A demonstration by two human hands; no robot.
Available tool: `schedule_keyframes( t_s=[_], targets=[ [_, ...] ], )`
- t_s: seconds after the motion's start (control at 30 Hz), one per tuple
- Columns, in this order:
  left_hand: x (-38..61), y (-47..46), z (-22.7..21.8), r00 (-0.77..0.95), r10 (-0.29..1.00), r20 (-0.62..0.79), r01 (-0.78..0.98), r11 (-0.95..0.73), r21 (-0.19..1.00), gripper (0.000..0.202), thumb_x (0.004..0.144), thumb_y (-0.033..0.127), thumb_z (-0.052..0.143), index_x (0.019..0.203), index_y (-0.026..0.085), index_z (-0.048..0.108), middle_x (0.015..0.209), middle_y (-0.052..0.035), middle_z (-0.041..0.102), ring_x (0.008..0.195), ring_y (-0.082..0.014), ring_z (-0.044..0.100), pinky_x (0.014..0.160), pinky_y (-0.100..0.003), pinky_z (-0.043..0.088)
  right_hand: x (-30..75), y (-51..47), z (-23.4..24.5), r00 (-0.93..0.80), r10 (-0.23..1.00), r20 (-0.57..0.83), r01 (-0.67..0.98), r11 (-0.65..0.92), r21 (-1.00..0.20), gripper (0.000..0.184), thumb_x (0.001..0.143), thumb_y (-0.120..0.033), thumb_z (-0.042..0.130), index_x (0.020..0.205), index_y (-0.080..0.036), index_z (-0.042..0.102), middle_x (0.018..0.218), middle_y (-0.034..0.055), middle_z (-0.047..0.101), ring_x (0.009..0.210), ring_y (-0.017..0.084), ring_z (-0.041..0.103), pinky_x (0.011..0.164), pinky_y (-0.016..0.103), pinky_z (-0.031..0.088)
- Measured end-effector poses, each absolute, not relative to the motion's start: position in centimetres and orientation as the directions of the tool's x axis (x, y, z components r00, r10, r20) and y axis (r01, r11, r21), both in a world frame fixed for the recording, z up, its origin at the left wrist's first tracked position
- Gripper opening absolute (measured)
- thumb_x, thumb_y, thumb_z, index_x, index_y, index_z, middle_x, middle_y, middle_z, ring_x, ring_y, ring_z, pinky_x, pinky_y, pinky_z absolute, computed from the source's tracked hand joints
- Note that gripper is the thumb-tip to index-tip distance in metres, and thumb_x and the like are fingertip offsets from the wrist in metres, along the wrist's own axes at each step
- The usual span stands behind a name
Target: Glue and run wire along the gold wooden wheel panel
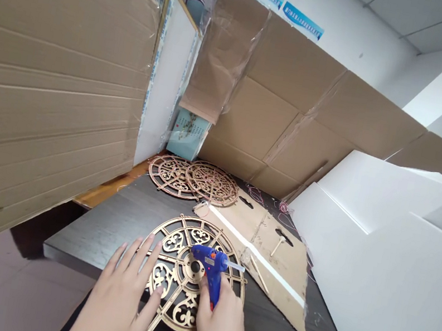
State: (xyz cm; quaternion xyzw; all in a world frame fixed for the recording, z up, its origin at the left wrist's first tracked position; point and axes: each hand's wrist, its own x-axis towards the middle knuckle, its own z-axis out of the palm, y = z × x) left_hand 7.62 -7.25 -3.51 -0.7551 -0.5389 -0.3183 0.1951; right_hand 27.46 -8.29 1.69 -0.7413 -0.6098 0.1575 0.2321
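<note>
A round gold fretwork disc point(183, 289) lies flat on the dark table point(108, 231) in front of me. My left hand point(123, 296) rests flat on the disc's left edge, fingers spread. My right hand point(221, 329) is wrapped round the handle of a blue glue gun point(208, 265). The gun's body sits over the disc's round centre hub, and its pale glue stick points right.
Two more fretwork discs point(193, 179) overlap at the table's far side. A flattened cardboard sheet point(269, 253) with thin sticks lies to the right. Cardboard walls point(48, 86) stand on the left and at the back. White foam boards point(381, 271) fill the right side.
</note>
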Motion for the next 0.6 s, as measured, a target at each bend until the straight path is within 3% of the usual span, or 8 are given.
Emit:
schedule_keyframes(
  t_s=[0.33, 0.6],
  targets=[
    [7.5, -7.3, -3.5, 0.204, 0.682, 0.703, 0.928, -0.362, 0.082, 0.068, 0.095, 0.037, 0.051, 0.158, 0.014, 0.038, 0.155, -0.0167, 0.052, 0.140, -0.0362, 0.049, 0.118, -0.054, 0.031, 26.5, -8.7, 3.0, 0.183, 0.983, -0.001, 0.840, -0.158, -0.519, 0.035, 0.102, -0.027, 0.043, 0.124, -0.024, 0.070, 0.091, 0.0104, 0.075, 0.096, 0.026, 0.075, 0.081, 0.026, 0.050],
    [7.5, -7.3, -3.6, 0.221, 0.681, 0.698, 0.933, -0.356, 0.051, 0.065, 0.097, 0.038, 0.049, 0.155, 0.010, 0.041, 0.155, -0.0185, 0.051, 0.141, -0.0360, 0.048, 0.119, -0.051, 0.028, 26.1, -9.6, 3.5, 0.119, 0.993, -0.022, 0.853, -0.114, -0.509, 0.039, 0.100, -0.025, 0.043, 0.127, -0.022, 0.070, 0.090, 0.0121, 0.074, 0.103, 0.028, 0.073, 0.092, 0.030, 0.050]
  ],
)
